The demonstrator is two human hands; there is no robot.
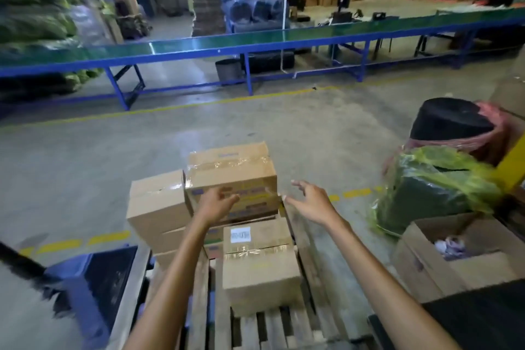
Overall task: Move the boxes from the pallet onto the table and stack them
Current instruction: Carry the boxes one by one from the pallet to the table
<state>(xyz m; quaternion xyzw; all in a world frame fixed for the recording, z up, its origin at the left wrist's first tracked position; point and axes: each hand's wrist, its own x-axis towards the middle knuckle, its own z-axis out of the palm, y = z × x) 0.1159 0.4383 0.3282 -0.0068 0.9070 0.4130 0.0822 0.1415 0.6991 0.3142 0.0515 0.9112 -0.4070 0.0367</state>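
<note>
Four or so cardboard boxes sit on the wooden pallet (255, 329) in the foreground. None is on the long green-topped table (255, 40), which stands well apart across the concrete floor, beyond a yellow floor line (176, 107).

The top box (230, 170), sealed with clear tape, sits highest on the stack at the far end of the pallet. A plain box (156, 202) stands just beside it on the left, slightly lower. A labelled box (260, 264), bearing a white sticker and a tape band, stands nearer on the pallet slats.

Both bare arms are stretched forward. The left hand (217, 202) lies against the near face of the top box, its fingers loosely together and only slightly bent, not wrapped round any edge. Motion blur prevents confirming firm contact. The right hand (309, 202) is beside the box's near right corner, fingers spread apart and gently curved, with the thumb pointing towards the corner. It holds nothing, and a touch cannot be confirmed.

To the right of the pallet stand an open carton (460, 261) with pale contents, a green plastic-wrapped bundle (434, 187), and behind that a black roll (451, 119) in red netting. A blue piece of equipment (93, 278) is at the pallet's left edge, too blurred to identify.
</note>
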